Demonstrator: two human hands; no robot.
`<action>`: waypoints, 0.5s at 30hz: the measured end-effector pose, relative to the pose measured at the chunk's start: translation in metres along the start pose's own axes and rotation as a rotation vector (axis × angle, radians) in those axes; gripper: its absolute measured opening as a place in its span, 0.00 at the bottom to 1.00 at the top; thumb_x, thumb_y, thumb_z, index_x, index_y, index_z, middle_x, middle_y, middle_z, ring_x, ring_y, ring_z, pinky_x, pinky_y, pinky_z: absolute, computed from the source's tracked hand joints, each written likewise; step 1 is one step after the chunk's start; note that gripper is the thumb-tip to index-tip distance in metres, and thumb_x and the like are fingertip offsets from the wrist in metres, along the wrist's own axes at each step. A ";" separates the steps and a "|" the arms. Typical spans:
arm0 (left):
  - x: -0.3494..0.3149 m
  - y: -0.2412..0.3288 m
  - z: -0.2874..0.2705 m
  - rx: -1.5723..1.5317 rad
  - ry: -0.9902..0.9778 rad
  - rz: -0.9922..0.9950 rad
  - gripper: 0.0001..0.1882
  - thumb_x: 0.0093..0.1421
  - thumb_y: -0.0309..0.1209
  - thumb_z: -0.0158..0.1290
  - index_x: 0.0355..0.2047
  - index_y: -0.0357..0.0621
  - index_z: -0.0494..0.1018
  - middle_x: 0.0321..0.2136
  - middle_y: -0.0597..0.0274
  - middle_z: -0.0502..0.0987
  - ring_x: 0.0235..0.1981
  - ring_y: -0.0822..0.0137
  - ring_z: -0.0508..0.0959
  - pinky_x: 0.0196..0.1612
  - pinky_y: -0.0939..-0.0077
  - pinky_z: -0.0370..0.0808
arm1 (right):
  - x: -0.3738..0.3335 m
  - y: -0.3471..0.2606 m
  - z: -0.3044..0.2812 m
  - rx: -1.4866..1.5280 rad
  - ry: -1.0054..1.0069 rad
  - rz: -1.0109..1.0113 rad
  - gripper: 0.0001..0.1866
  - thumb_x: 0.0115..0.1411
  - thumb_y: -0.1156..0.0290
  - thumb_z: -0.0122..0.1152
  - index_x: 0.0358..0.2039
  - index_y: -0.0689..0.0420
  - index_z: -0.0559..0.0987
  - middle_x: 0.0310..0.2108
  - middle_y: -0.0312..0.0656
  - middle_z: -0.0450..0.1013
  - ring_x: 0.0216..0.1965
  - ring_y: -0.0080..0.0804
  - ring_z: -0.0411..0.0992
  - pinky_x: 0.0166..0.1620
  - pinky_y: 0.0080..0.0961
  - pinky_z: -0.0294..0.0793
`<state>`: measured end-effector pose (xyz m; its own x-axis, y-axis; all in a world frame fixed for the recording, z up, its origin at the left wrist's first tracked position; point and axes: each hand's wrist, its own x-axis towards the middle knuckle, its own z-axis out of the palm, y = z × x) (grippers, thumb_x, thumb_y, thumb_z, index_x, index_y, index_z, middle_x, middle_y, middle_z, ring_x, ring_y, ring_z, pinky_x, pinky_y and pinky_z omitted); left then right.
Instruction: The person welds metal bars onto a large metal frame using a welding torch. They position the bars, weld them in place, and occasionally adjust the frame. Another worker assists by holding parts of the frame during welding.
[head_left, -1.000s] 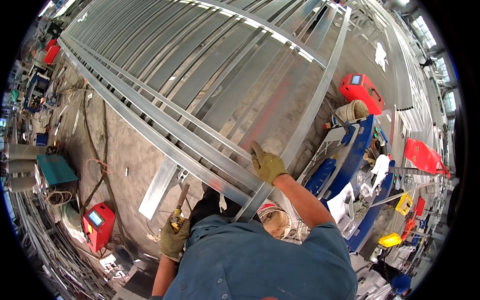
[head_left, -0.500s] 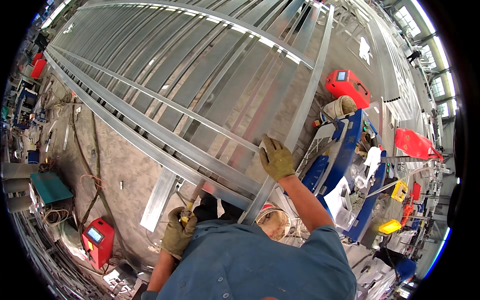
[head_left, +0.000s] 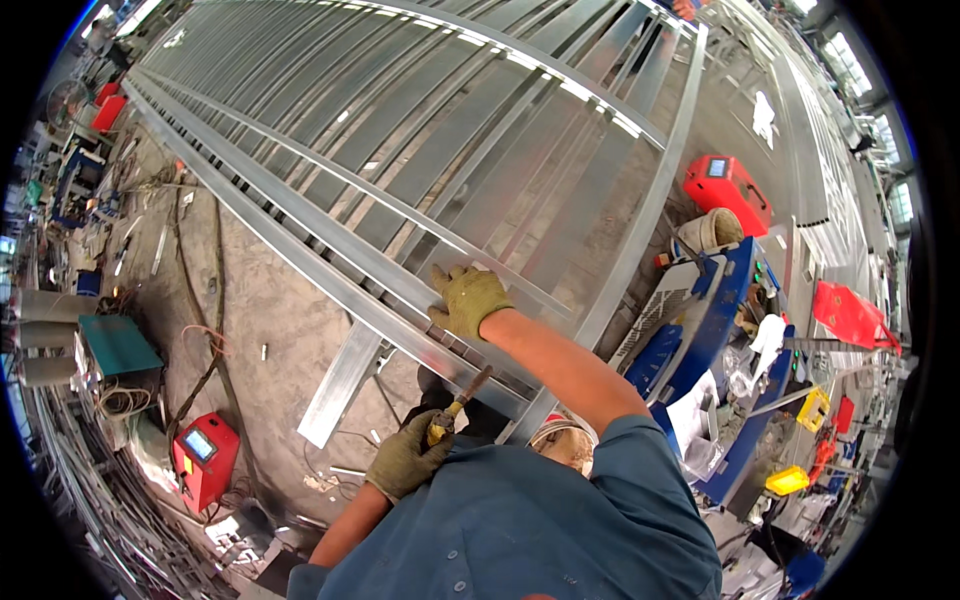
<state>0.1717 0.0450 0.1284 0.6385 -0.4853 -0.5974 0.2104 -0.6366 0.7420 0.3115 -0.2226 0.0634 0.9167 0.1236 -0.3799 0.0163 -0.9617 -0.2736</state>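
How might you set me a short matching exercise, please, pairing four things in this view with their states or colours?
Things:
1. Left hand
2. Right hand
3. Screened machine on the floor at lower left
4. Flat-topped box at far left

States or colours:
A. Red
B. Spread over metal bars
C. Teal
D. Gripping a tool with a yellow part

Pairs: 1-D, 2-B, 3-A, 4-C

Bright light fills the view, with the windows [head_left: 848, 68] at upper right washed out. White glare streaks the metal frame [head_left: 403, 209]; soft shadows mark the floor [head_left: 270, 285]. Fisheye distortion bends straight edges, black corners close in, and distant clutter looks small and indistinct.
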 end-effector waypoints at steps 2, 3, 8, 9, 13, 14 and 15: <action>-0.005 -0.008 0.000 0.052 0.024 -0.023 0.31 0.70 0.42 0.65 0.68 0.42 0.73 0.44 0.48 0.88 0.45 0.57 0.89 0.51 0.62 0.83 | 0.004 -0.001 0.013 -0.009 0.085 0.021 0.45 0.68 0.39 0.60 0.76 0.54 0.66 0.61 0.55 0.75 0.58 0.53 0.79 0.59 0.51 0.80; -0.008 -0.012 0.000 0.049 0.042 -0.042 0.31 0.70 0.42 0.65 0.68 0.42 0.73 0.44 0.48 0.88 0.45 0.57 0.89 0.51 0.62 0.83 | 0.002 -0.007 0.010 -0.016 0.048 0.030 0.45 0.68 0.40 0.61 0.77 0.54 0.65 0.62 0.54 0.74 0.59 0.52 0.78 0.58 0.51 0.80; -0.004 -0.026 0.007 0.058 0.067 -0.063 0.31 0.70 0.42 0.65 0.68 0.42 0.73 0.44 0.49 0.88 0.45 0.58 0.89 0.51 0.63 0.83 | -0.007 -0.013 0.010 0.012 -0.011 0.012 0.46 0.67 0.40 0.62 0.78 0.52 0.64 0.68 0.52 0.68 0.59 0.50 0.78 0.57 0.51 0.81; -0.004 -0.022 0.007 0.033 0.067 -0.044 0.30 0.70 0.43 0.65 0.67 0.44 0.73 0.45 0.48 0.87 0.46 0.54 0.89 0.51 0.62 0.83 | -0.007 -0.013 0.011 0.015 -0.009 0.001 0.47 0.67 0.40 0.63 0.78 0.52 0.63 0.71 0.53 0.65 0.59 0.49 0.79 0.58 0.51 0.81; -0.002 -0.023 0.015 -0.014 0.057 -0.014 0.29 0.70 0.45 0.65 0.66 0.47 0.74 0.49 0.47 0.87 0.48 0.49 0.89 0.51 0.60 0.83 | -0.001 -0.012 0.007 0.043 -0.049 -0.021 0.49 0.67 0.39 0.63 0.80 0.52 0.62 0.81 0.53 0.54 0.62 0.49 0.79 0.61 0.49 0.81; -0.001 -0.026 0.017 -0.017 0.058 -0.006 0.29 0.70 0.45 0.65 0.66 0.47 0.74 0.49 0.47 0.87 0.48 0.49 0.89 0.51 0.60 0.83 | 0.001 -0.011 0.004 0.054 -0.072 -0.022 0.50 0.66 0.38 0.63 0.80 0.52 0.61 0.82 0.53 0.52 0.63 0.49 0.79 0.62 0.48 0.81; -0.002 -0.024 0.018 -0.021 0.052 -0.001 0.30 0.70 0.45 0.65 0.67 0.47 0.74 0.49 0.47 0.87 0.48 0.49 0.89 0.51 0.60 0.83 | 0.001 -0.012 0.001 0.054 -0.098 -0.016 0.50 0.66 0.38 0.63 0.80 0.52 0.61 0.83 0.53 0.50 0.64 0.49 0.78 0.63 0.47 0.81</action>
<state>0.1519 0.0502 0.1063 0.6758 -0.4526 -0.5818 0.2262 -0.6239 0.7480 0.3118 -0.2108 0.0652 0.8730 0.1649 -0.4589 0.0066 -0.9450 -0.3269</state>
